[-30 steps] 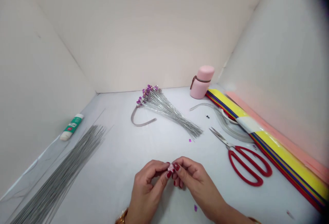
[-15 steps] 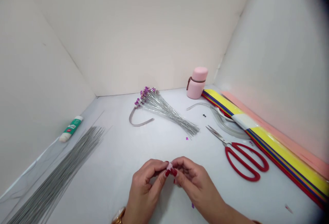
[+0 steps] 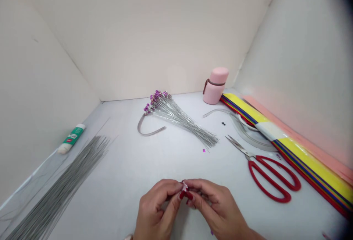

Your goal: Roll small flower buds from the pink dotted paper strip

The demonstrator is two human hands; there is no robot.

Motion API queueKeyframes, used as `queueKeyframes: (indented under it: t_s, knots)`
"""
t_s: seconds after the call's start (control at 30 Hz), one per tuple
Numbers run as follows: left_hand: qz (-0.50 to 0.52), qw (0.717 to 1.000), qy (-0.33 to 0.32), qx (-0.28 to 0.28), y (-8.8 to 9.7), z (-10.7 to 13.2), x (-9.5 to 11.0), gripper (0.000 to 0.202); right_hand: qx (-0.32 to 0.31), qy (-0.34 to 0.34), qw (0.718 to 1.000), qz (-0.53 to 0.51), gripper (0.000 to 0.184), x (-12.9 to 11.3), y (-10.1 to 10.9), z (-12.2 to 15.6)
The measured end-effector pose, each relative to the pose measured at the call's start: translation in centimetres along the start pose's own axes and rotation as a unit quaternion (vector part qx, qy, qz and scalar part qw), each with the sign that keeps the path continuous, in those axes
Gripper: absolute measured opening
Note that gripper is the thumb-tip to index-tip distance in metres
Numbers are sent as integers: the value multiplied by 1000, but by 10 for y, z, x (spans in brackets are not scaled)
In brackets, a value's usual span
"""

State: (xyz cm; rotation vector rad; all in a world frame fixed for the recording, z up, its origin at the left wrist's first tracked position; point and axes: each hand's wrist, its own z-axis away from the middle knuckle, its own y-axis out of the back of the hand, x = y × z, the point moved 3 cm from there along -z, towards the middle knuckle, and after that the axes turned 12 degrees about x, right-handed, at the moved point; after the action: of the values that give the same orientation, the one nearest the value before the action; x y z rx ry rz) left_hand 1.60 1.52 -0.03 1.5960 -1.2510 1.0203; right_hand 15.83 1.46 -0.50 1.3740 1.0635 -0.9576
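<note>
Pink bit (image 3: pixel 184 186) half hidden between left hand (image 3: pixel 156 205) and right hand (image 3: pixel 217 203)

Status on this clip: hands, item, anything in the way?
Left hand and right hand pinch small pink piece together. Red-handled scissors lie right, apart.

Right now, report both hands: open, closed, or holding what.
Left hand: closed, pinching a small pink piece.
Right hand: closed, pinching the same piece.

At six o'clock, the bottom edge cuts off the left hand (image 3: pixel 156 212) and right hand (image 3: pixel 220 210), whose fingers (image 3: pixel 190 196) hide most of a tiny pink piece (image 3: pixel 184 186). The wire bundle (image 3: pixel 60 192) at seven o'clock and paper strips (image 3: pixel 311 163) at four o'clock run out of frame; a black speck (image 3: pixel 223 123) near two o'clock is too small to tell.
</note>
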Motion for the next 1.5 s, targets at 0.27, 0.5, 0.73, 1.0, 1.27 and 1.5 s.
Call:
queueKeyframes:
  t_s: [0.27, 0.5, 0.73, 1.0, 1.27, 1.5]
  knots:
    - [-46, 993, -106, 17, 2, -1, 5, 26, -6, 46, 999, 15, 21, -1, 1, 1]
    - [-110, 977, -181, -15, 4, -7, 18, 28, -7, 87, 995, 43, 22, -2, 1, 2]
    - [-164, 956, -243, 4, 2, -2, 18, 24, 8, 120, 990, 71, 21, -7, 0, 3]
    - [-97, 984, -151, -1, 1, -8, 10, 17, 53, 212, 972, 86, 26, -7, -2, 4]
    - [41, 992, 97, -72, 1, -5, -1, 12, 1, 127, 992, 22, 23, -7, 3, -2]
    - [4, 996, 26, -83, 2, -6, -1, 16, -11, 60, 998, 8, 19, -3, 1, -3]
